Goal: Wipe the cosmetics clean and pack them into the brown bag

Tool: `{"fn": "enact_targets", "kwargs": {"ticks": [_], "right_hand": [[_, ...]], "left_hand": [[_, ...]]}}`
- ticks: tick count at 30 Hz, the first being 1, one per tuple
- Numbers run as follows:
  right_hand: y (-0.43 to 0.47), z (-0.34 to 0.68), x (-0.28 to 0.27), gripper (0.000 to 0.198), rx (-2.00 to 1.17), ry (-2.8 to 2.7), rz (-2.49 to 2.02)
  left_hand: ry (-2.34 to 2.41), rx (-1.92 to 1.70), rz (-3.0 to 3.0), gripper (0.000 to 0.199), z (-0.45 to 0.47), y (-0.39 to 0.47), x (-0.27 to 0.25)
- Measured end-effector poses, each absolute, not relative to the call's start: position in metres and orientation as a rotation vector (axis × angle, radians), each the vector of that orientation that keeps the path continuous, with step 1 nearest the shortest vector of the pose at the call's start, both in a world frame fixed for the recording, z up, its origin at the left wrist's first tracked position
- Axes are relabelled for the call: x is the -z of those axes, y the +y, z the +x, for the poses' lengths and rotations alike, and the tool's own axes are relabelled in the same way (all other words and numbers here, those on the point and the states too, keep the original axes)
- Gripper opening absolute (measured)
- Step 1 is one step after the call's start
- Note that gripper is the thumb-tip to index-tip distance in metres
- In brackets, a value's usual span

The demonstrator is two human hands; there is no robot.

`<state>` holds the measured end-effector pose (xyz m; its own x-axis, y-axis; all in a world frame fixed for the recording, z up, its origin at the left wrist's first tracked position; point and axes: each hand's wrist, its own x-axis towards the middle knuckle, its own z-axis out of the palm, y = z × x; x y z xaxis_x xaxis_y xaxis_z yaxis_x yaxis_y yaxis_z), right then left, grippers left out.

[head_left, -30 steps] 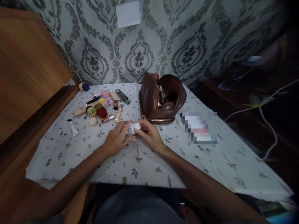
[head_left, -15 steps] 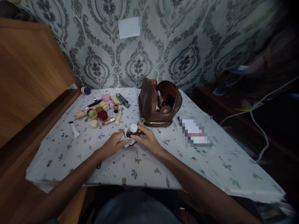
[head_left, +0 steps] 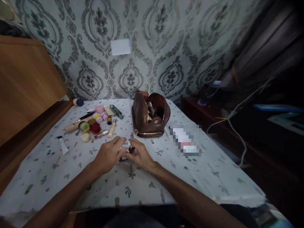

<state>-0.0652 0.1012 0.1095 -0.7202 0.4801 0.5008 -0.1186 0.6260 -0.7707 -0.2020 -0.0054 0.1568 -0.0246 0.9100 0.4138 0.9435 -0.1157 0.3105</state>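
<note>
White cloth [head_left: 125,148] and small dark bottle [head_left: 123,157] sit between both hands, mid tabletop, nearer front edge. L hand [head_left: 108,155] curled, fingers closed over cloth. R hand [head_left: 140,155] half curled, fingertips pinching at bottle; bottle mostly hidden, can't tell if upright. Brown leather pouch [head_left: 150,114] stands unzipped toward back edge, just behind hands. Cosmetics cluster [head_left: 95,122] toward back-left corner; white tube [head_left: 63,145] lies alone near left edge. Floral tablecloth [head_left: 201,171] covers top.
</note>
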Motion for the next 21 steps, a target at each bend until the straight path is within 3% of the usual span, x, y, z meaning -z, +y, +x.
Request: {"fn": "enact_targets", "kwargs": {"ticks": [4,11,17,21], "right_hand": [[0.102,-0.062,-0.117,0.034,-1.136,-2.128,-0.266],[0.115,-0.062,-0.124,0.035,-1.558,-1.709,-0.548],[0.134,-0.05,-0.14,0.039,-1.685,-1.5,-0.608],[0.143,-0.035,-0.154,0.039,-1.634,-1.515,-0.608]], "left_hand": [[-2.12,1.192,-2.068,0.029,-0.205,0.006,-0.159],[-2.652,1.954,-1.711,0.04,-0.22,0.016,-0.154],[-2.518,1.656,-2.116,0.028,-0.217,0.026,-0.158],[-2.295,1.683,-2.355,0.032,-0.201,0.039,-0.168]]}}
